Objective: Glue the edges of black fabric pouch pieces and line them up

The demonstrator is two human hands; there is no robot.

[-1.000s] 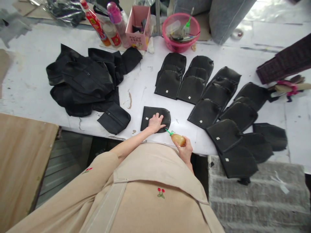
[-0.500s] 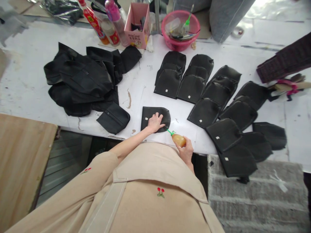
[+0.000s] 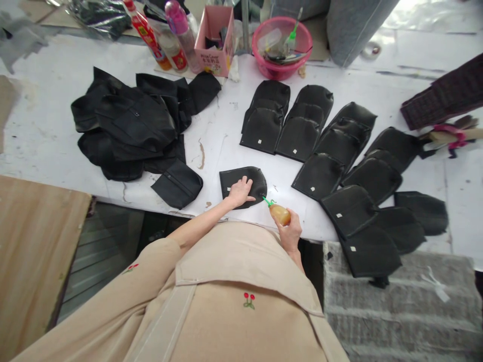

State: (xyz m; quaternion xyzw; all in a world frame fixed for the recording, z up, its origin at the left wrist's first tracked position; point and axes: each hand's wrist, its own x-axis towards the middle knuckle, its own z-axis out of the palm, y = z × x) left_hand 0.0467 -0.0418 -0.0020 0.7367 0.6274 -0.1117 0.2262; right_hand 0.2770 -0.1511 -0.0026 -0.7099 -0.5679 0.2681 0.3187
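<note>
A flat black piece point(image 3: 253, 177), rounded at its right end and with a small white square on it, lies at the table's front edge. My left hand point(image 3: 240, 193) rests on it with fingers spread. In my right hand point(image 3: 290, 231) is a squeeze bottle point(image 3: 280, 214) of amber liquid, fingers wrapped round its body. The bottle's thin green nozzle points left, and its tip meets the rounded edge of the black piece. Whether liquid comes out is too small to see.
Overlapping rows of similar black pieces point(image 3: 320, 171) lie to the right. At the left is a loose black heap point(image 3: 132, 120). Bottles point(image 3: 181, 35), a pink box point(image 3: 215, 60) and a pink basin point(image 3: 281, 70) stand along the back. A wooden board point(image 3: 37, 241) is at lower left.
The black piece has turned slightly under my left hand. My right hand has shifted the bottle a little, its nozzle tip now higher along the rounded edge.
</note>
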